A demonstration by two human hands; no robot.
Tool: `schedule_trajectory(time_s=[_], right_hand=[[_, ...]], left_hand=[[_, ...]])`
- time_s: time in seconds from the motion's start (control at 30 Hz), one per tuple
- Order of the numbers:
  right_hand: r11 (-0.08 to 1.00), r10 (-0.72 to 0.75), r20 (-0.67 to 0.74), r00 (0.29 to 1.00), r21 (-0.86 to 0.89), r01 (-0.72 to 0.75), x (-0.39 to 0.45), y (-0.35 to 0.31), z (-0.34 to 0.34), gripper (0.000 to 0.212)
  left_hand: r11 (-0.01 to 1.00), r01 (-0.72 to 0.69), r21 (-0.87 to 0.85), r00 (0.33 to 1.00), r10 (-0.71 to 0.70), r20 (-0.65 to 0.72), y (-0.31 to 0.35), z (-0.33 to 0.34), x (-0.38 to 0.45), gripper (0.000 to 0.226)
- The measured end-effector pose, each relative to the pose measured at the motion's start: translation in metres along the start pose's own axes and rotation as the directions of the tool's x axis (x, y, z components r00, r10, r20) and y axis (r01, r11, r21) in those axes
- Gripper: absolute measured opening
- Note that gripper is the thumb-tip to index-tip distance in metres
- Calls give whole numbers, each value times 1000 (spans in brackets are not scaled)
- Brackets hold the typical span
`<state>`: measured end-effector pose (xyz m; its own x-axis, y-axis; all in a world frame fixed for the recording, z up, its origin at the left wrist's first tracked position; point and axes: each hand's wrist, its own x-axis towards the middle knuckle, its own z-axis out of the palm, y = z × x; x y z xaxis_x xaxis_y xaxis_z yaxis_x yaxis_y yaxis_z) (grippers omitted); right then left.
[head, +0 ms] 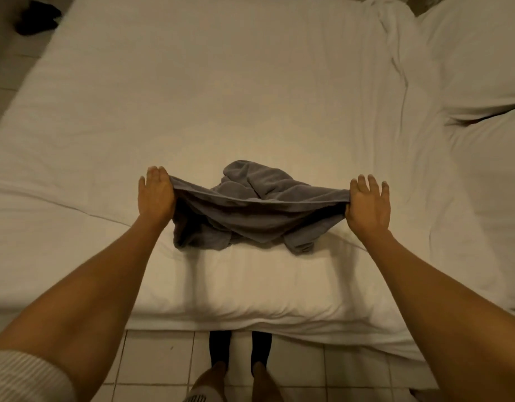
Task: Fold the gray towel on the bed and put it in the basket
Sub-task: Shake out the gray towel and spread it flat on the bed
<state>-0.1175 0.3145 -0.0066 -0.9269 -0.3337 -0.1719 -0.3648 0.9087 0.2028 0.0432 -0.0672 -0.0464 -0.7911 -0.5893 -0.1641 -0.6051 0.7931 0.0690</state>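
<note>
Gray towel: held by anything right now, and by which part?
Yes. Both hands hold the gray towel by its top edge: left hand at one end, right hand at the other.

My left hand (155, 195) and right hand (368, 203) each pinch a corner of the gray towel (250, 210), stretching its top edge above the white bed (221, 97); the rest sags crumpled

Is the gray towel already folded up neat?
No, the gray towel hangs bunched between the left hand and right hand.
</note>
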Motion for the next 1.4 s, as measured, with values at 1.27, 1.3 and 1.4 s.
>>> schedule_trajectory(time_s=[1.27,1.3,1.4], right_hand=[[997,-31,-26,999,-67,29,-14,18,-20,50],[996,-43,-17,999,-73,42,-16,14,-21,51],[992,-86,13,996,-96,87,-18,4,-25,54]], left_hand=[[973,-227,-41,974,228,22,-4,-48,10,53],[971,-239,-26,970,240,37,-1,-49,6,53],[963,-266,49,962,261,80,4,-50,-6,53]])
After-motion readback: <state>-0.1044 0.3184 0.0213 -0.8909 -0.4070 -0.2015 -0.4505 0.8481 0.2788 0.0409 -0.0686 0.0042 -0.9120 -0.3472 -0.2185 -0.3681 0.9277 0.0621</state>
